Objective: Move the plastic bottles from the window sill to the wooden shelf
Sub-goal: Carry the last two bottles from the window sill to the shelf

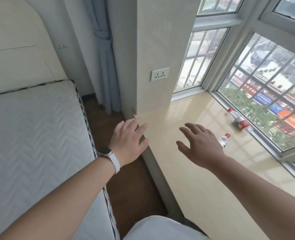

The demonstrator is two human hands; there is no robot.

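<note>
Two bare arms reach out over a wide window sill; the sill is smooth, shiny and pale yellow, like polished stone, and light from the window gleams on it. The left hand hangs over the near edge of the sill, palm down, with its fingers spread wide and holding nothing; a watch with a dark square face and a white strap sits on that wrist. The right hand is over the sill too, fingers wide apart and slightly bent, empty.

Two plastic bottles lie on the sill; both are clear, with red round caps. The far bottle lies on its side close to the window frame, with a red and white label around its middle. The near bottle peeks out just behind the right hand; the hand hides most of it, so I cannot tell if the fingers touch it.

A bed is on the left; its white cover is soft and stitched in zigzag lines. A brown floor runs between the bed and the sill. A grey curtain hangs in folds, tied in the middle; a white wall socket sits on the flat cream pillar.
</note>
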